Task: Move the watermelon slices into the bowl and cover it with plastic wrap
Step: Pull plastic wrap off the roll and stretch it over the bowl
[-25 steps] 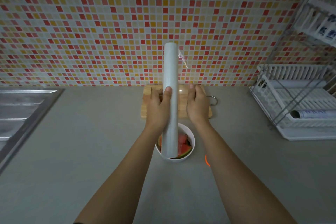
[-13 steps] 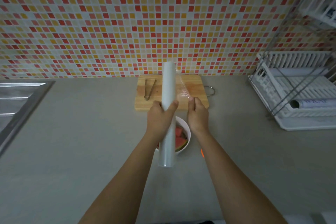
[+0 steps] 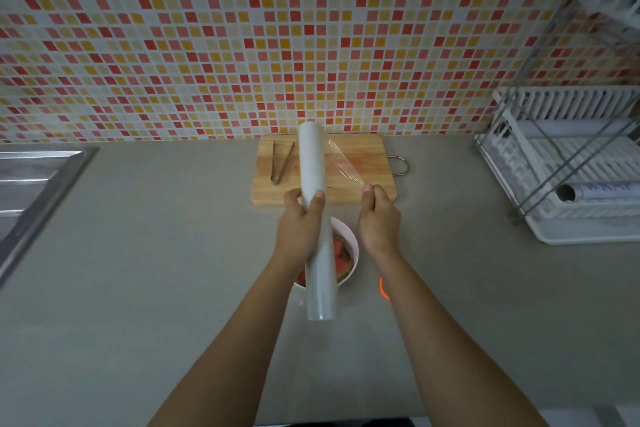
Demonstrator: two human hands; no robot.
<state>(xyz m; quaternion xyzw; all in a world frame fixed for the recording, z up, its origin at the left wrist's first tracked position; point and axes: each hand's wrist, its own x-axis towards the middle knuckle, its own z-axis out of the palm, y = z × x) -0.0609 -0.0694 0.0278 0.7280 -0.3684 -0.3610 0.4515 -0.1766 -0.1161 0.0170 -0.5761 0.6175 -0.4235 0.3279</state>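
Compared with half a second ago, the right hand (image 3: 379, 218) has drawn away from the roll of plastic wrap (image 3: 316, 215); a wider triangle of film (image 3: 344, 163) is now stretched between roll and fingertips; the roll itself keeps much the same near-vertical line in view. The left hand (image 3: 299, 229) is closed round the roll at mid-length, thumb over its front; the right hand pinches the free edge of the film between thumb and fingers, held clear of the roll.

The bowl (image 3: 351, 246) sits on the grey countertop (image 3: 138, 270) directly beneath the hands; watermelon slices (image 3: 341, 255) lie inside it, red flesh and green rind showing; the roll and the left hand hide the greater part of the bowl, so the number of slices cannot be told.

Beyond the bowl lies a wooden cutting board (image 3: 367, 177) against the tiled wall (image 3: 242, 45); metal tongs (image 3: 281, 166) rest on its left part; the roll crosses its middle. A steel sink (image 3: 34, 177) occupies the left edge; a white dish rack (image 3: 568, 177) stands at the right, with a further roll (image 3: 595, 192) lying in it. A small orange mark (image 3: 382, 288) shows on the countertop beside the right forearm; its nature cannot be told.
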